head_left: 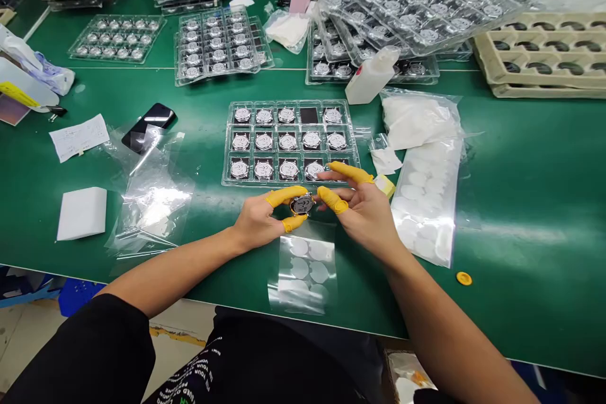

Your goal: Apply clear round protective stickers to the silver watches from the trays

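Observation:
Between the yellow-cotted thumb and finger of my left hand (pixel 260 218) is a round watch case (pixel 302 204), its printed back facing up. My right hand (pixel 364 211), also in yellow finger cots, is just right of the case with thumb and forefinger apart; whether its other fingers touch the case I cannot tell. Behind my hands lies a clear plastic tray (pixel 226 154) of watch cases, with one back-row pocket showing only a dark square. In front of the hands is a clear sheet of round film stickers (pixel 307 271).
Right of the hands lie a bag of round films (pixel 426 196), a yellow block (pixel 384 185) and a yellow finger cot (pixel 464 278). A white bottle (pixel 372 79) and stacked trays (pixel 416 3) stand behind. At left are a phone (pixel 150 125), clear film (pixel 151 202) and a white block (pixel 82 213).

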Tool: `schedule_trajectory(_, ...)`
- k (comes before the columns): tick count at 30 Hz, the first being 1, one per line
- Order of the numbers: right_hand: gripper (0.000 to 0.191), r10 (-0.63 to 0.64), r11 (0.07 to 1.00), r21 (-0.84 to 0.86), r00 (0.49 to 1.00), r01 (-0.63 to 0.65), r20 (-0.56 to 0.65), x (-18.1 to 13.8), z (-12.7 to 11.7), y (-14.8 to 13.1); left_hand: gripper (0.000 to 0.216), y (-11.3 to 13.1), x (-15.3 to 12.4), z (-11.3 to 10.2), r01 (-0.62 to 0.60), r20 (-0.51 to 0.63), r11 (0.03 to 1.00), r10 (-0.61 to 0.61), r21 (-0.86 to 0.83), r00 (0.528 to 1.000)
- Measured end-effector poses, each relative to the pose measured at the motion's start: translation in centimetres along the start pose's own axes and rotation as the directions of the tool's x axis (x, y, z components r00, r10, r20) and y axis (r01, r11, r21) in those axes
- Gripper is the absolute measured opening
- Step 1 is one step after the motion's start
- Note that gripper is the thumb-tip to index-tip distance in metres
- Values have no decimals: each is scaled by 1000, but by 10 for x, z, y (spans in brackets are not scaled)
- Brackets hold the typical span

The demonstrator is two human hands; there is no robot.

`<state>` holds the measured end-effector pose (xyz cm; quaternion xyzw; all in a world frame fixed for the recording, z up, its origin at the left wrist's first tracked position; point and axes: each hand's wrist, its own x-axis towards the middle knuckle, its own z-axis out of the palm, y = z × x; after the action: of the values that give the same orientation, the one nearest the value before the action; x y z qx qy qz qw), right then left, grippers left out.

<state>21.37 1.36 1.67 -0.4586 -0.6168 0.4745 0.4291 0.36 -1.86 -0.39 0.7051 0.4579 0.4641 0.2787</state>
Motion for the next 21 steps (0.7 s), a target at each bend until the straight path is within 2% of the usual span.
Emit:
schedule_trajectory(2,54,-14,1000,9,1000,14,-8,0,-1,0,44,0,-1,0,10,-15,1000,-9,16,1000)
schedule_trajectory(4,49,-4,1000,1,1000,4,3,0,-1,0,44,-1,-1,1,-1,-27,999,2,34,1000)
schedule_trajectory(9,34,119,993,-2,990,-119,79,2,-2,-8,41,-3,1,1,-142,-104,987,149,70,983)
schedule_trajectory(13,41,163,982,67,976,-175,145,3,-2,-14,42,-5,3,2,-210,-142,976,217,66,966)
schedule_trajectory(17,63,190,972,123,977,-202,102,4,-2,-14,42,-4,4,3,-270,-160,962,272,34,949)
schedule_trajectory(19,60,182,975,113,980,-190,82,4,-1,-12,41,-3,5,2,-308,-143,951,307,18,941)
schedule_trajectory(21,51,163,981,96,984,-169,69,4,0,-11,39,-2,6,1,-290,-81,957,288,-2,954)
